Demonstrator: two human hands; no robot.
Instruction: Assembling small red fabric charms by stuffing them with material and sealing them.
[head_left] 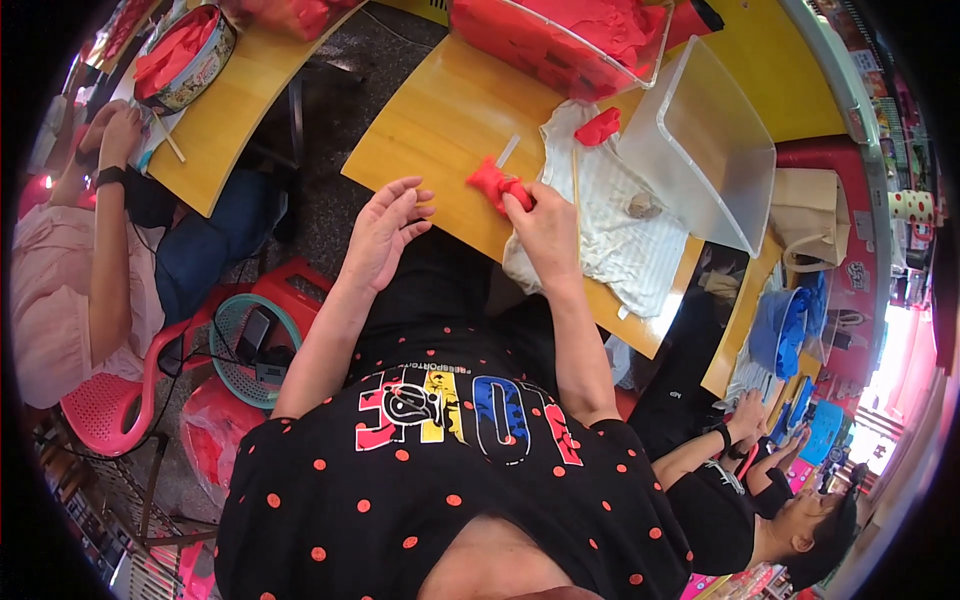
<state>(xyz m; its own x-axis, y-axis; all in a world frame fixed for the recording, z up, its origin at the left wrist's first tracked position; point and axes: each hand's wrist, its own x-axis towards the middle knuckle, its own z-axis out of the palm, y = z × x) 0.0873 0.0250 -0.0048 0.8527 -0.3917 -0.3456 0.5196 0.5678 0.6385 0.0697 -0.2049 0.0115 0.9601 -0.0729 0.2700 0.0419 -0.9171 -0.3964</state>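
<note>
Over the wooden table (455, 120), my right hand (546, 232) pinches a small crumpled red bundle (490, 182) that looks like thin cloth or soft rubber. My left hand (384, 232) hovers off the table's near edge, palm turned inward, fingers apart and holding nothing. Beside my right hand lies a rumpled white cloth (625, 250). On it rest a loose red piece (598, 127), a thin wooden stick (576, 190) and a small greyish-beige lump (643, 206). A short whitish strip (508, 150) lies just beyond the red bundle.
A clear bin full of red pieces (560, 50) stands at the far side, next to a translucent plastic box (690, 150). Co-workers' hands (112, 128) show at a left table and, lower right, other hands (745, 418). A teal basket (225, 345) is at my left.
</note>
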